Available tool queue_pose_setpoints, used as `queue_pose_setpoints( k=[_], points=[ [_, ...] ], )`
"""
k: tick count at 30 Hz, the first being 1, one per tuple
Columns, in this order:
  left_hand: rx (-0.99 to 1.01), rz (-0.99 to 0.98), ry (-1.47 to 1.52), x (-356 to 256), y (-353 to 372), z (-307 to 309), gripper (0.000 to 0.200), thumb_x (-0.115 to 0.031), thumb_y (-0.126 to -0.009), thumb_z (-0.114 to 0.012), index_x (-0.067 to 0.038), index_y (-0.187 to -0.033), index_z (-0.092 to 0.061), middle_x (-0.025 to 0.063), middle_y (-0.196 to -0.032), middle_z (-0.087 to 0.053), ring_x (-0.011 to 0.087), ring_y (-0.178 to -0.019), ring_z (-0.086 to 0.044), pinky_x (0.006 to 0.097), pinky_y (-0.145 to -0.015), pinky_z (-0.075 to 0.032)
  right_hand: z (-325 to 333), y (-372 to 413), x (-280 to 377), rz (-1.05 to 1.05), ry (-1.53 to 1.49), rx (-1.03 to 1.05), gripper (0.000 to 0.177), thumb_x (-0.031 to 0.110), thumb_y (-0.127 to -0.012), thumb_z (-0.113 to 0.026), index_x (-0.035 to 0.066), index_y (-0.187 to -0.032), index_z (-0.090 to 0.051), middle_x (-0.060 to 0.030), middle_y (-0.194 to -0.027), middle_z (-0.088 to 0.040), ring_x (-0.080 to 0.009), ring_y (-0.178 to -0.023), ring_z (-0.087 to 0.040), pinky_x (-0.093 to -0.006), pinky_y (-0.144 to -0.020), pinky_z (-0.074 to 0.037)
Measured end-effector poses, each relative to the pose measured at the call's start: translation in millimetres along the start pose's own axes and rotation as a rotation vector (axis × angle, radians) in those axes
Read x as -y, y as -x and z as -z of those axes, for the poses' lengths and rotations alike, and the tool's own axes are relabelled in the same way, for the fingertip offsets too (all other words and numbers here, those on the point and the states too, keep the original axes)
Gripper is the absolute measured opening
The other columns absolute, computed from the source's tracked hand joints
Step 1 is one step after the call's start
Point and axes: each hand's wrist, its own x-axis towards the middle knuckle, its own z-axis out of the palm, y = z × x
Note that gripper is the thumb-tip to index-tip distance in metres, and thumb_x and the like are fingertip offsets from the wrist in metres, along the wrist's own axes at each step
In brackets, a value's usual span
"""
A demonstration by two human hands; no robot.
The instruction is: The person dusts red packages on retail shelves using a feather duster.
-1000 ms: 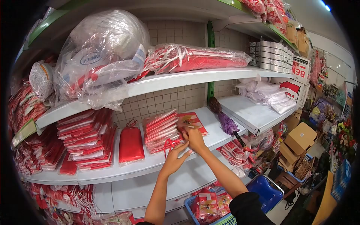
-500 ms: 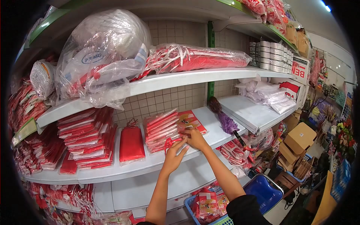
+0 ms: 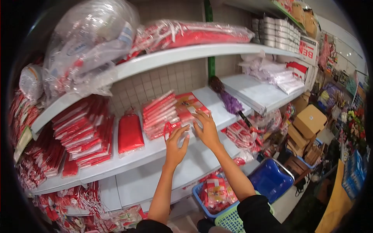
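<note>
My left hand is raised at the front edge of the middle shelf, its fingers spread beside a small red strip. That strip lies or hangs by the fingertips; whether they touch it is unclear. Just to the right, my right hand has its fingers apart and nothing in them, in front of a flat red packet with a yellow print. A stack of red and clear plastic packets leans beside that packet. Farther left lies a plain red packet, then a tall pile of red and white packets.
Large plastic bags sit on the upper shelf. A purple feather-like bundle rests right of the packets. Below are a blue basket of red packets, a green basket and a blue tray. Cardboard boxes stand at right.
My hands have moved apart, and their fingers have opened. The red strip now shows beside my left fingertips. The view has shifted, with the shelves higher and more of the baskets visible.
</note>
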Motion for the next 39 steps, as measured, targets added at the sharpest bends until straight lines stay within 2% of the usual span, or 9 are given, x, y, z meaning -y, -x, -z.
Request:
queue_pose_setpoints(
  k=[3, 11, 17, 21, 24, 26, 32, 38, 39],
  points=[
    [-0.047, -0.230, -0.080, 0, 47, -20, 0.021, 0.003, -0.076, -0.053, 0.000, -0.096, -0.060, 0.0159, -0.102, -0.059, 0.0326, -0.096, -0.056, 0.0373, -0.085, -0.044, 26, 63, 13, -0.017, 0.019, -0.095, 0.022, 0.006, -0.081, -0.052, 0.002, -0.102, -0.060, -0.0146, -0.104, -0.060, -0.0314, -0.108, -0.052, -0.0491, -0.106, -0.022],
    [0.532, 0.318, 0.182, 80, 261, -129, 0.037, -0.002, -0.078, -0.055, -0.002, -0.116, -0.052, 0.0191, -0.119, -0.050, 0.0328, -0.113, -0.048, 0.0369, -0.094, -0.040, 42, 318, -64, -0.587, 0.297, 0.209, 0.020, 0.008, -0.076, -0.058, 0.000, -0.094, -0.060, -0.0191, -0.093, -0.059, -0.0360, -0.088, -0.054, -0.0440, -0.085, -0.038],
    [0.880, 0.635, 0.167, 169, 403, -191, 0.055, -0.012, -0.076, -0.064, -0.001, -0.125, -0.043, 0.0211, -0.126, -0.044, 0.0346, -0.118, -0.044, 0.0386, -0.097, -0.038, 39, 483, -92, -1.030, 0.076, 0.380, 0.033, 0.013, -0.075, -0.062, 0.002, -0.106, -0.060, -0.0227, -0.103, -0.057, -0.0349, -0.096, -0.056, -0.0390, -0.083, -0.046],
    [0.686, 0.500, 0.073, 170, 416, -195, 0.059, -0.017, -0.073, -0.067, 0.000, -0.125, -0.044, 0.0197, -0.116, -0.053, 0.0322, -0.107, -0.053, 0.0369, -0.088, -0.044, 33, 514, -102, -1.163, 0.049, 0.353, 0.040, 0.015, -0.077, -0.061, 0.000, -0.113, -0.056, -0.0234, -0.107, -0.057, -0.0346, -0.098, -0.057, -0.0366, -0.081, -0.049],
    [0.589, 0.886, 0.190, 165, 409, -197, 0.052, -0.017, -0.072, -0.069, 0.000, -0.118, -0.050, 0.0155, -0.096, -0.063, 0.0270, -0.086, -0.062, 0.0335, -0.076, -0.049, 21, 523, -113, -1.206, -0.014, 0.229, 0.048, 0.019, -0.077, -0.064, -0.002, -0.118, -0.051, -0.0208, -0.103, -0.058, -0.0288, -0.090, -0.059, -0.0344, -0.076, -0.048],
    [0.533, 0.988, 0.211, 175, 417, -205, 0.051, -0.016, -0.074, -0.070, 0.001, -0.117, -0.050, 0.0123, -0.092, -0.064, 0.0211, -0.080, -0.062, 0.0316, -0.072, -0.050, 11, 529, -122, -1.172, 0.061, 0.207, 0.051, 0.020, -0.076, -0.068, -0.001, -0.118, -0.050, -0.0168, -0.100, -0.059, -0.0198, -0.078, -0.060, -0.0311, -0.068, -0.049],
    [0.441, 1.105, 0.142, 174, 392, -206, 0.034, -0.013, -0.075, -0.069, -0.002, -0.104, -0.056, 0.0060, -0.084, -0.063, 0.0137, -0.074, -0.060, 0.0269, -0.065, -0.048, 12, 503, -129, -1.559, -0.003, 0.383, 0.048, 0.021, -0.075, -0.071, -0.005, -0.111, -0.051, -0.0142, -0.093, -0.060, -0.0169, -0.075, -0.060, -0.0282, -0.063, -0.047],
    [0.519, 1.182, 0.612, 164, 356, -197, 0.020, -0.005, -0.078, -0.063, -0.006, -0.095, -0.053, 0.0003, -0.085, -0.057, 0.0093, -0.071, -0.054, 0.0232, -0.058, -0.044, 16, 495, -128, -1.693, -0.961, -0.302, 0.035, 0.003, -0.082, -0.059, -0.003, -0.112, -0.042, -0.0146, -0.097, -0.060, -0.0235, -0.084, -0.063, -0.0334, -0.071, -0.055],
    [0.552, 1.232, 0.700, 145, 334, -188, 0.019, -0.003, -0.078, -0.061, -0.007, -0.095, -0.052, -0.0002, -0.087, -0.056, 0.0088, -0.072, -0.054, 0.0228, -0.058, -0.043, 25, 478, -122, -1.783, -1.058, -0.337, 0.038, -0.005, -0.084, -0.048, 0.002, -0.118, -0.034, -0.0184, -0.100, -0.059, -0.0287, -0.089, -0.063, -0.0405, -0.079, -0.055]
  ],
)
